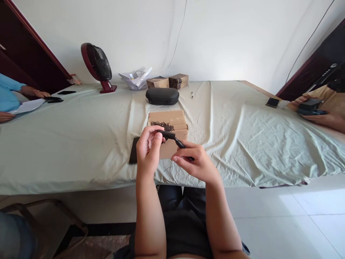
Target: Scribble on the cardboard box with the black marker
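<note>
Slim black pen (175, 139) pinched between left hand (147, 151), right hand (194, 162).

A red fan (97, 66) stood at the back of the bench (81, 144), near crumpled white paper (135, 79) and two small brown boxes (167, 81). A black oval case (162, 96) lay before them, with phones (272, 102) at the sides.

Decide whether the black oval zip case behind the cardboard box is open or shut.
Shut: the black oval zip case lies flat on the sheet with both halves closed together, no gap showing.
</note>
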`<move>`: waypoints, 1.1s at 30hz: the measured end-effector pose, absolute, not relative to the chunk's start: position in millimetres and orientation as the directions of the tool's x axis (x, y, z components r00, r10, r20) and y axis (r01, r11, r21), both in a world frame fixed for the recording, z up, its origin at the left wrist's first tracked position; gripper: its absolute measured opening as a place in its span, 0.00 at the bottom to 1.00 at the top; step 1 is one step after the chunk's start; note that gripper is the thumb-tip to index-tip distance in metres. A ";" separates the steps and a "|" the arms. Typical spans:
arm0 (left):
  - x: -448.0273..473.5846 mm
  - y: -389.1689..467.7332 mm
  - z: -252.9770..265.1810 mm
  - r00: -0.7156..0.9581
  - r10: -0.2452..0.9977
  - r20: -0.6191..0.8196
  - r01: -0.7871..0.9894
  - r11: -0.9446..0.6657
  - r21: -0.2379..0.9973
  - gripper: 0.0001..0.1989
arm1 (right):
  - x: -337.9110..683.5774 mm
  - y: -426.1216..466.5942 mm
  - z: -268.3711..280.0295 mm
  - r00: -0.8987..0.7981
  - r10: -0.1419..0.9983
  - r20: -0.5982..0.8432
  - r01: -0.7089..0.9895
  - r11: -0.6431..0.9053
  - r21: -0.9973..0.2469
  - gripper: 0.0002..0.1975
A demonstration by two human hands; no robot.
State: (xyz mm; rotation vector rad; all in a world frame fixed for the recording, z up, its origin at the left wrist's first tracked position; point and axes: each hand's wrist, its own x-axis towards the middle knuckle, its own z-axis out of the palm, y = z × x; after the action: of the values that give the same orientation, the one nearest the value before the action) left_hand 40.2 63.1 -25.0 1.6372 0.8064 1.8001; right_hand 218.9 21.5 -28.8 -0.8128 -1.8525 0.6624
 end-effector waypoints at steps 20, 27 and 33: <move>30.1 61.7 -26.6 0.075 0.787 0.612 0.280 -0.606 0.745 0.12 | 220.9 14.6 -22.1 -0.342 0.844 0.413 0.446 0.533 -0.720 0.13; 37.3 60.0 -19.6 0.167 0.775 0.609 0.343 -0.625 0.702 0.12 | 220.2 16.0 -20.9 -0.329 0.865 0.379 0.430 0.494 -0.755 0.13; 34.6 59.9 -20.7 0.170 0.782 0.600 0.318 -0.620 0.717 0.13 | 216.8 17.9 -23.5 -0.300 0.869 0.394 0.370 0.487 -0.791 0.11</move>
State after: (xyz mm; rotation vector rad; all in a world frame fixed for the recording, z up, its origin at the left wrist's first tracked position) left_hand 34.6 59.9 -20.7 2.0237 1.0378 1.4464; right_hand 216.8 17.9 -23.5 -1.0317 -1.8782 0.7358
